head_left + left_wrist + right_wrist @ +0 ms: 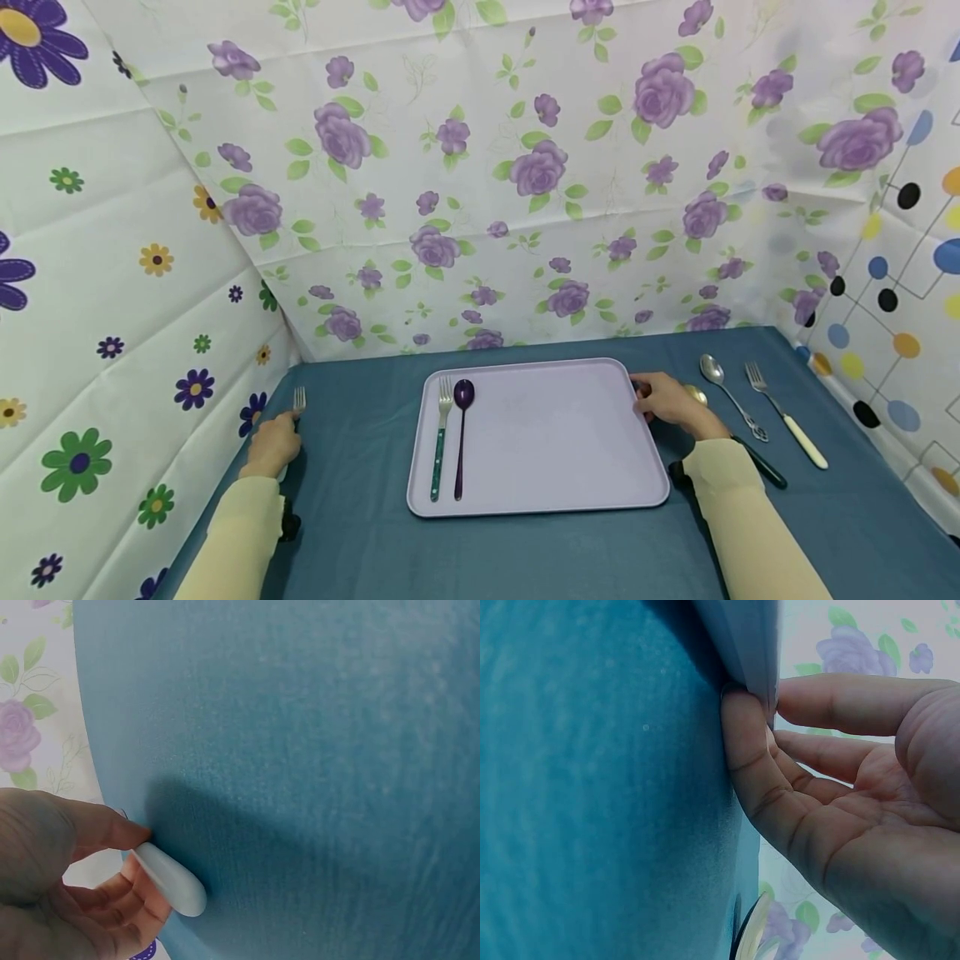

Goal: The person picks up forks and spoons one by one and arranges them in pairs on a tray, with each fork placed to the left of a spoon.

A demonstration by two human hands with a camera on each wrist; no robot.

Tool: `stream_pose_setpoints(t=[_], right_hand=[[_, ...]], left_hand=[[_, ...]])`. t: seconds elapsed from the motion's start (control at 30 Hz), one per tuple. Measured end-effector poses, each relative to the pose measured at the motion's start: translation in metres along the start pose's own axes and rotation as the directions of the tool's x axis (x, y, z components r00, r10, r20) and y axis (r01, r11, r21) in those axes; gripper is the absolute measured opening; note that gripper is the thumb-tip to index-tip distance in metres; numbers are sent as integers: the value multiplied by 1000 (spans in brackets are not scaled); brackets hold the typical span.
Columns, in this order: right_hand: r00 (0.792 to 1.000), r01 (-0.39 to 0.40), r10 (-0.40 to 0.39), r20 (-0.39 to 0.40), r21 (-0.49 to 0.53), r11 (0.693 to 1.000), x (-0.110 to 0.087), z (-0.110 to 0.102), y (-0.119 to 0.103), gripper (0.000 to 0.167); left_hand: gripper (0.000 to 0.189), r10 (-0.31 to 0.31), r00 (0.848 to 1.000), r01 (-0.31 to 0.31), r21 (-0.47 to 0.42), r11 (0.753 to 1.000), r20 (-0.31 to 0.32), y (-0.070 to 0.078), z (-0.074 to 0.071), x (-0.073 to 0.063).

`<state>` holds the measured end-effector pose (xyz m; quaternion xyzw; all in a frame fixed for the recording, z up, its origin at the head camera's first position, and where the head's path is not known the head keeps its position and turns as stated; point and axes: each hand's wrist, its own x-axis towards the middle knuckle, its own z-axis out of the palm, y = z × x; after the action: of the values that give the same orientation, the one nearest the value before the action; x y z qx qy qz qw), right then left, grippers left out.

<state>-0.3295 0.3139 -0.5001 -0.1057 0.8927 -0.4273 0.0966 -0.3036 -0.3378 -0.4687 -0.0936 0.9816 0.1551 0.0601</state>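
Note:
At the left side of the table, my left hand (272, 446) pinches a fork (299, 398) whose tines point away from me. The fork's pale rounded handle end (178, 885) sticks out past the fingers in the left wrist view. My right hand (670, 402) grips the right rim of a lilac tray (555, 442), thumb and fingers on either side of the edge in the right wrist view. Along the tray's left part lie a fork with a green handle (437, 458) and a dark purple spoon (464, 395), side by side.
Right of the tray lie a gold spoon with a dark green handle (763, 465), partly hidden by my right hand, a silver spoon (712, 369) and a cream-handled fork (802, 440). Patterned cloths (480, 183) stand behind and at both sides of the blue tablecloth (495, 558).

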Motion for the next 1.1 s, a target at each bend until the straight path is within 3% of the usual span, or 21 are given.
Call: stream_pose_setpoints(t=[0.6, 0.87, 1.1], right_hand=[[998, -53, 53, 16, -1, 999, 0, 2, -1, 63], [999, -51, 51, 19, 1, 999, 1, 2, 0, 64], [999, -40, 40, 15, -4, 999, 0, 1, -1, 64]], left_hand=[[48, 7, 999, -9, -36, 999, -42, -1, 8, -2], [49, 51, 997, -55, -80, 995, -59, 11, 8, -3], [47, 103, 993, -110, -129, 986, -62, 36, 4, -6]])
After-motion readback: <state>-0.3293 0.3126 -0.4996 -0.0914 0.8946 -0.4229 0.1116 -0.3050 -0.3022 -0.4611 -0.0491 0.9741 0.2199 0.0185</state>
